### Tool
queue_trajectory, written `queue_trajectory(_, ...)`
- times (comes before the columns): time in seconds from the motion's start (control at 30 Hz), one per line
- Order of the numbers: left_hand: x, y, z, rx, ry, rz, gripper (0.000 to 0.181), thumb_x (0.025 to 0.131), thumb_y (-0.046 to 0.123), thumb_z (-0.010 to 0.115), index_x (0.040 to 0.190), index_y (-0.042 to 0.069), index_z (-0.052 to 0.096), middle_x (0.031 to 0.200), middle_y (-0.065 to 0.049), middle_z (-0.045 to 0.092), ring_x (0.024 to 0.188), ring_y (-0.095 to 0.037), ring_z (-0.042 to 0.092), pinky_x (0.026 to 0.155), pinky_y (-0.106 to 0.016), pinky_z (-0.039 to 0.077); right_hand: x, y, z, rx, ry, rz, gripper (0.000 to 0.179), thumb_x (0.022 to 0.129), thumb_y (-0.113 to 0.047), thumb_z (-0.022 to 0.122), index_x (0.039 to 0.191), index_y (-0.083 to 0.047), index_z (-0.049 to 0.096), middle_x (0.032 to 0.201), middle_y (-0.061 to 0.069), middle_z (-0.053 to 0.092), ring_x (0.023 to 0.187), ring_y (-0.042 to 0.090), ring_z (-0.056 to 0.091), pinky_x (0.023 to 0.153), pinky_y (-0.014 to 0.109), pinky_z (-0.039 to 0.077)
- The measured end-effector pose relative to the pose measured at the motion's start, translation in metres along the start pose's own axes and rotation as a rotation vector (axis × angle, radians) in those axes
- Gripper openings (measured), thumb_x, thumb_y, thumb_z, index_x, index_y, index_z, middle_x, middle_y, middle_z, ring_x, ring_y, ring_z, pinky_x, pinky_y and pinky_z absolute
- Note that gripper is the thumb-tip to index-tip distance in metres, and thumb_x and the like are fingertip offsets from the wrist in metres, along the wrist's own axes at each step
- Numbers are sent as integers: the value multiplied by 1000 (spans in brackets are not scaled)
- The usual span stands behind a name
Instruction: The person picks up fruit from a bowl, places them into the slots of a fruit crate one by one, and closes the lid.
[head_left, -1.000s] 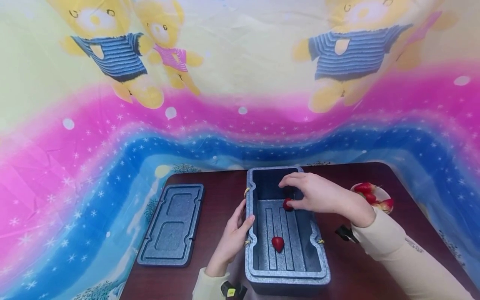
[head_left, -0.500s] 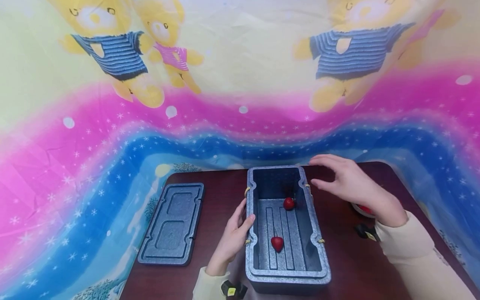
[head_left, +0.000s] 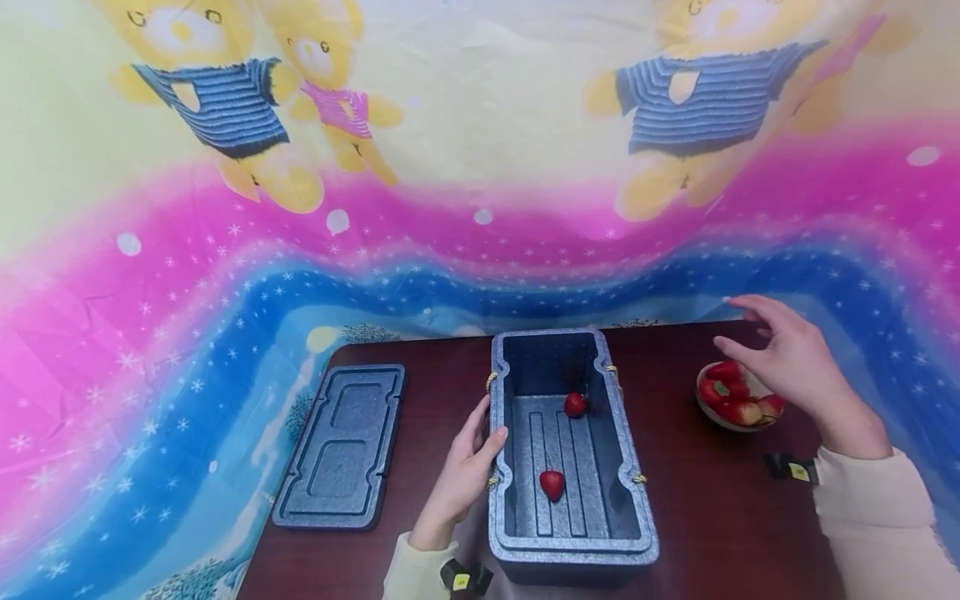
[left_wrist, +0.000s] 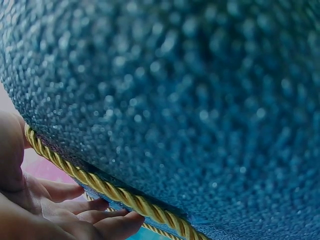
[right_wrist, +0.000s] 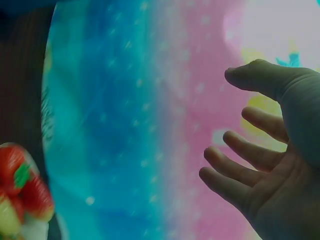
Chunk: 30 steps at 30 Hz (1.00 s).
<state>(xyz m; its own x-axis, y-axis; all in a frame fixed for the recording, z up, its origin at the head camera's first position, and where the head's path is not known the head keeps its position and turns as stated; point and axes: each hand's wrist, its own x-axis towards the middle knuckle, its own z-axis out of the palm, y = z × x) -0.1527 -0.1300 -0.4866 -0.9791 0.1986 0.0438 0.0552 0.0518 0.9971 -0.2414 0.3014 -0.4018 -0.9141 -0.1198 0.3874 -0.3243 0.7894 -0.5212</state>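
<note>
Near bowl [head_left: 723, 422]: right grip [head_left: 798, 362] spread, now farther from box [head_left: 573, 552]; left grip [head_left: 462, 468], spread, touching it.

Left hand [head_left: 459, 475] is just pointing forward, fingers lying pretty straight, thumb sticking out to the side. Right hand [head_left: 795, 358] is kinda hanging in midair, fingers looking relaxed, thumb standing well apart from them.

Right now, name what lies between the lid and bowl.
In the head view: the left hand, touching the open box with two red fruits inside.
</note>
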Motion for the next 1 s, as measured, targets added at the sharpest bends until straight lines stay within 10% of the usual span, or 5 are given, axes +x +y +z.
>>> queue_trajectory(0.73, 0, -1, -1, -13, -4, -10, 66, 106, 24, 54, 161, 8, 21, 165, -16, 25, 149, -33, 27, 117, -53, 30, -25, 94, 36, -64, -144, 202, 90, 97, -39, 67, 156, 9, 19, 155, 43, 14, 136, 66, 19, 98, 81, 22)
queue_trajectory(1.0, 1, -4, -2, -1, 0, -16, 67, 106, 28, 55, 161, 10, 22, 164, -15, 27, 148, -34, 31, 115, -54, 33, -33, 110, 47, -80, -182, 220, 84, 96, -36, 68, 149, 15, 27, 145, 46, 27, 128, 66, 28, 95, 81, 27)
